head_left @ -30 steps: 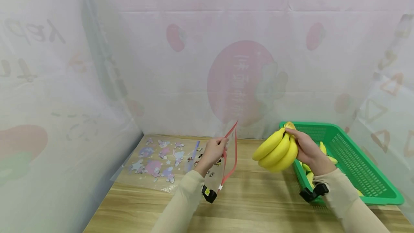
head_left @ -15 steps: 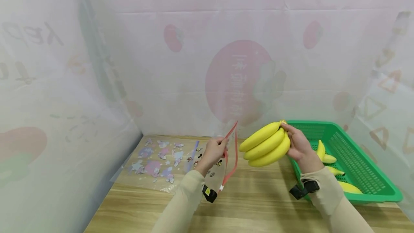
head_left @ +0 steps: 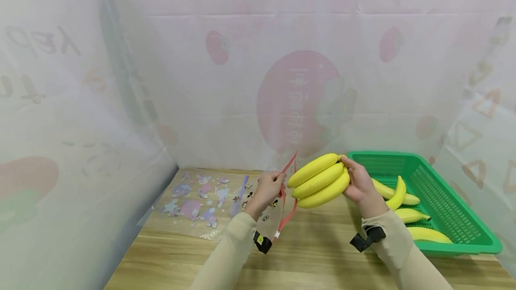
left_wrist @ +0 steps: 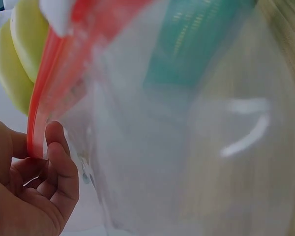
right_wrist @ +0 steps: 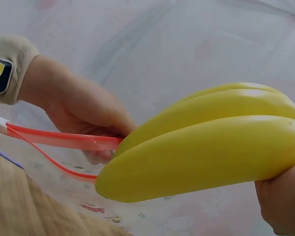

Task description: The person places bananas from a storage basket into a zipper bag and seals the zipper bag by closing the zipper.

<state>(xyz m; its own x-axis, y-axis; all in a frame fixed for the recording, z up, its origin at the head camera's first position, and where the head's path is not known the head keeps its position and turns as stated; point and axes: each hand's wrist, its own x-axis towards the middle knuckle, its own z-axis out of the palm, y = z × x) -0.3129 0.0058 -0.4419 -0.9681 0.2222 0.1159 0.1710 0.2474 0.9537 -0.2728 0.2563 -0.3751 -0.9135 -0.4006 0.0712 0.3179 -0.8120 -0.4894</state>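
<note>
My left hand [head_left: 266,193] pinches the red zip edge of a clear zip bag [left_wrist: 187,147] printed with small cartoon figures. The bag's mouth gapes to the right, with a white slider at its near end. By the stem end, my right hand [head_left: 361,187] holds a bunch of yellow bananas [head_left: 320,180]. Their tips are at the bag's red-edged mouth, seen close up in the right wrist view, where the bananas [right_wrist: 201,152] hide part of the opening. Whether the tips touch the bag I cannot tell.
On the right stands a green plastic basket [head_left: 455,200] with several loose bananas [head_left: 429,235] in it. A second clear bag [head_left: 177,225] with pastel prints and a purple zip lies flat at the left of the wooden table [head_left: 314,258]. Printed sheeting hangs behind and at both sides.
My right hand has carried the banana bunch leftward from over the basket's edge to the bag's mouth, turning it so the tips point left. My left hand has hardly moved.
</note>
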